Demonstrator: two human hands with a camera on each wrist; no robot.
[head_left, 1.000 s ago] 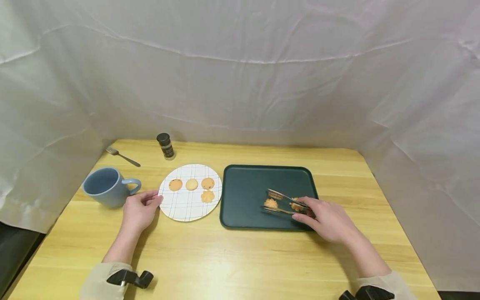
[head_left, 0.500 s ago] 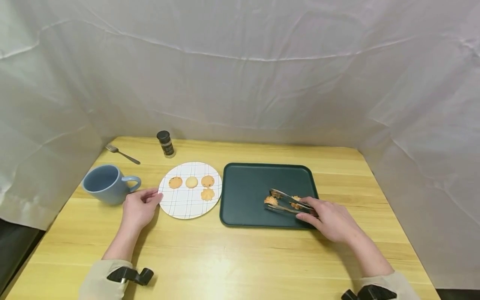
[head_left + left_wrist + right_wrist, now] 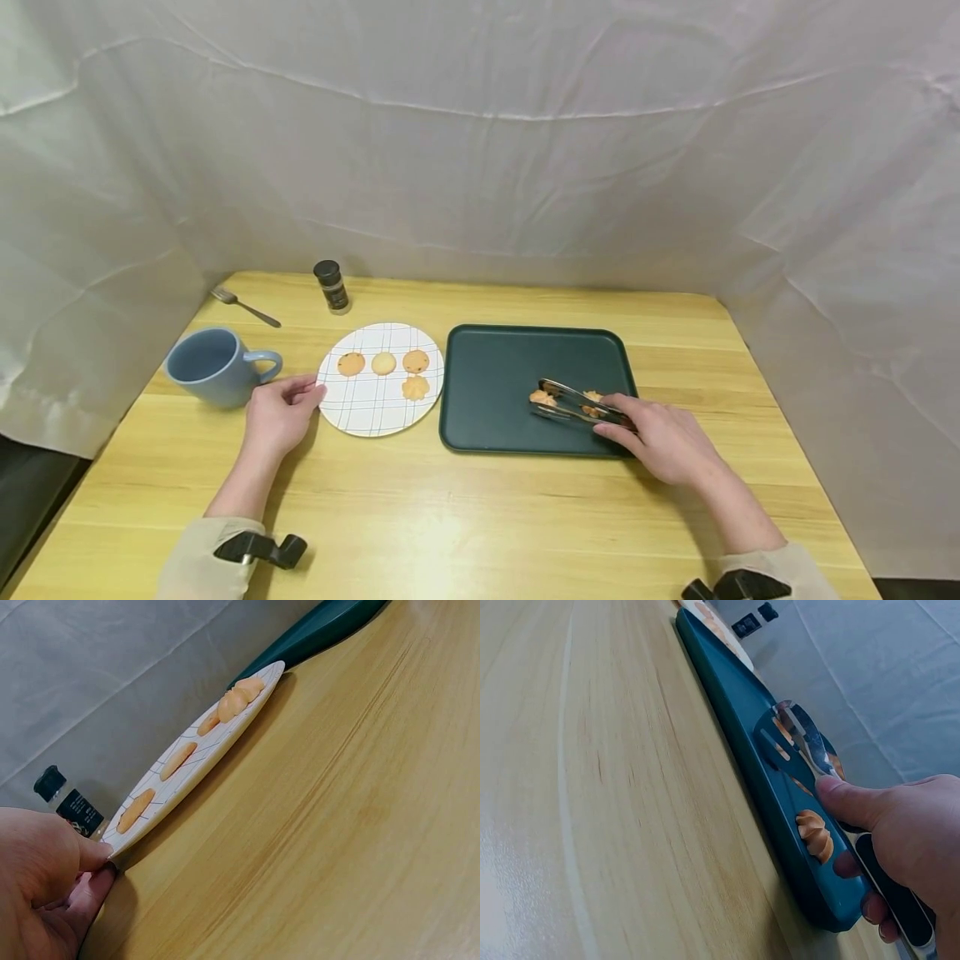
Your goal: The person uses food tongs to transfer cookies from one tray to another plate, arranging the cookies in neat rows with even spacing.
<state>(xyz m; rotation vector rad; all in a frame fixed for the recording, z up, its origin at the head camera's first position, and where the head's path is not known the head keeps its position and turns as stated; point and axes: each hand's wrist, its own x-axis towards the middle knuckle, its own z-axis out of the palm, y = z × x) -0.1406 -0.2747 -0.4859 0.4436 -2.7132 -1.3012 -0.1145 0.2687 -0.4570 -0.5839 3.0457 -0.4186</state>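
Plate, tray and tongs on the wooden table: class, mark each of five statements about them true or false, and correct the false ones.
1. The right hand holds metal tongs over the green tray. True.
2. The white plate carries six cookies. False: four cookies lie on it.
3. The left hand touches the plate's near left edge. True.
4. The blue mug stands on the tray. False: it stands on the table, left of the plate.
5. The fork lies on the plate. False: it lies on the table at the far left corner, near the small jar.
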